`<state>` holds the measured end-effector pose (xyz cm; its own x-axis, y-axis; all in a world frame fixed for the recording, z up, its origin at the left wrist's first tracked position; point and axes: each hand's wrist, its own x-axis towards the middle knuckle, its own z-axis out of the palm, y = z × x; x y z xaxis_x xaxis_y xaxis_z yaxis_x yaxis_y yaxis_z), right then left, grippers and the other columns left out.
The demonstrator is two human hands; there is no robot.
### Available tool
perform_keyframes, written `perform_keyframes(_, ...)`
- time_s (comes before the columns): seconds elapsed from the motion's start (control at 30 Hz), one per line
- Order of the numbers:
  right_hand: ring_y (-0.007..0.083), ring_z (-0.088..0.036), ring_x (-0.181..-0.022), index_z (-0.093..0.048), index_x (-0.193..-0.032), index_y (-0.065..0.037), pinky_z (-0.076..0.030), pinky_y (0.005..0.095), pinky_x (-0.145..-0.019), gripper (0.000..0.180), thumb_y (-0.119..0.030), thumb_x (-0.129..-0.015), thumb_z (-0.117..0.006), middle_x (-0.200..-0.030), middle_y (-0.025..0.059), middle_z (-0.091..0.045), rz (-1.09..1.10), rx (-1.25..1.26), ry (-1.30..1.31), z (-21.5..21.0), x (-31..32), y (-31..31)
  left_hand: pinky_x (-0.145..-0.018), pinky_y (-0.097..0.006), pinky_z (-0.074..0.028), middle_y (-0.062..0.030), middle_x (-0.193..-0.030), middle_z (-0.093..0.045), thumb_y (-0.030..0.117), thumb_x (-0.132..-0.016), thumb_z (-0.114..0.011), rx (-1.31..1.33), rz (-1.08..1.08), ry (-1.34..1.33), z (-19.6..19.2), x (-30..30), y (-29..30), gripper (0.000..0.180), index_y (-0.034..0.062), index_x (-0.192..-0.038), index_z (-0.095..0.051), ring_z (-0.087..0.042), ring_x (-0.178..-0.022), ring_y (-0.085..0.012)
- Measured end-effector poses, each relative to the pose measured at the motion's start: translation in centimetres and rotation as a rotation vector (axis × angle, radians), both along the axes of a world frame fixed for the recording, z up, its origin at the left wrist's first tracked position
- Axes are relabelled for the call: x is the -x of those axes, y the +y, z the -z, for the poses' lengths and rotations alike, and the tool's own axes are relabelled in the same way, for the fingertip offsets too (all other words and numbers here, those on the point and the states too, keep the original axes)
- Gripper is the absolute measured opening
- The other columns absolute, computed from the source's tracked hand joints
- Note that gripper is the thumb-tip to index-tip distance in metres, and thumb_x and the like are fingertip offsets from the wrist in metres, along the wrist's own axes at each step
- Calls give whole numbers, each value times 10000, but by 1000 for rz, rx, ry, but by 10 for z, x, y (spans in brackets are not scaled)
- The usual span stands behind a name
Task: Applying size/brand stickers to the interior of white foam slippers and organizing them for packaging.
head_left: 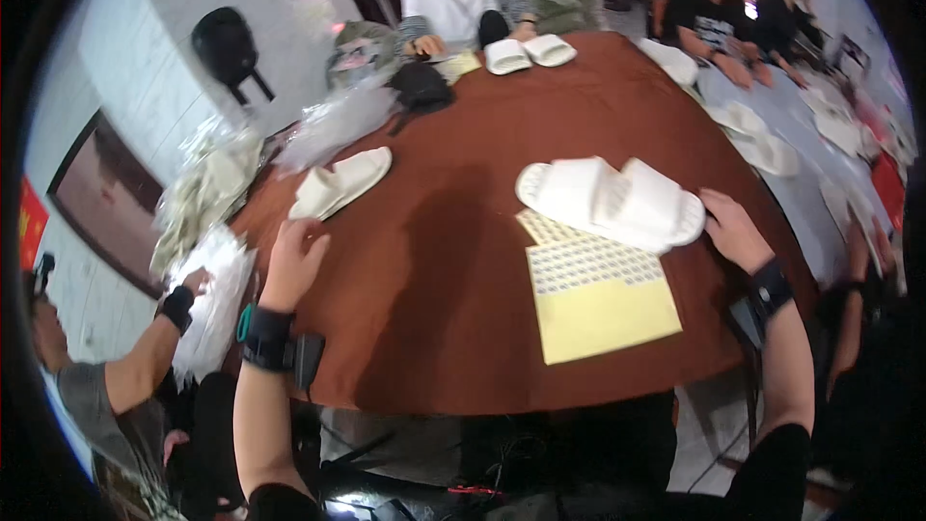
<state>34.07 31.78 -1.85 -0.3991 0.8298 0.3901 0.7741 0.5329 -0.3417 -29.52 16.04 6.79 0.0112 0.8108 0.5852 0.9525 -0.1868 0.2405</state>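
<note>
At the brown table (453, 260), your right hand (735, 229) rests with fingers loosely curled against a pair of white slippers (611, 201) lying partly on yellow sticker sheets (593, 289). Your left hand (294, 260), fingers loosely open, hovers just beside another white slipper pair (341, 182).

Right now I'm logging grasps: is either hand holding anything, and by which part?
Nothing is clearly held. The right hand touches the end of the slipper pair; the left hand reaches, open, toward a single slipper.
</note>
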Motion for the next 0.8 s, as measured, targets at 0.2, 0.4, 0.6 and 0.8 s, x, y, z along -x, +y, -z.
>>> perform_keyframes(0.2,456,-510,-1267,-585,-1230,73,-405,455,-1099,385,31,-848,-556,-1327,304,-559,-14,61,45,-8,4,-11,-976,-488,-483,-203,-1283,-559,231,-796,-731,120,-345,170,15,84,79,467,64,-1221,-628,-564,-1152,-406)
perform_keyframes(0.4,459,-482,-1298,-559,-1260,80,-365,469,-1127,416,40,-846,-533,-1362,301,-537,37,99,-14,-10,4,-14,-1014,-593,-413,-127,-1485,-441,263,-804,-744,201,-596,322,40,57,128,567,155,-1334,-572,-432,-1331,-394)
perform_keyframes(0.6,452,-475,-1308,-552,-1262,85,-357,460,-1134,418,39,-846,-537,-1376,296,-527,4,90,-10,-12,5,-16,-964,-571,-400,-86,-1349,-542,231,-787,-745,265,-601,626,61,47,153,481,159,-1241,-603,-448,-1311,-323)
perform_keyframes(0.8,439,-471,-1314,-548,-1269,76,-355,456,-1129,424,26,-848,-557,-1386,278,-525,15,82,-27,-11,3,-16,-1003,-571,-360,-93,-1194,-658,150,-845,-622,304,-587,721,62,51,151,207,129,-1010,-746,-509,-1246,-305)
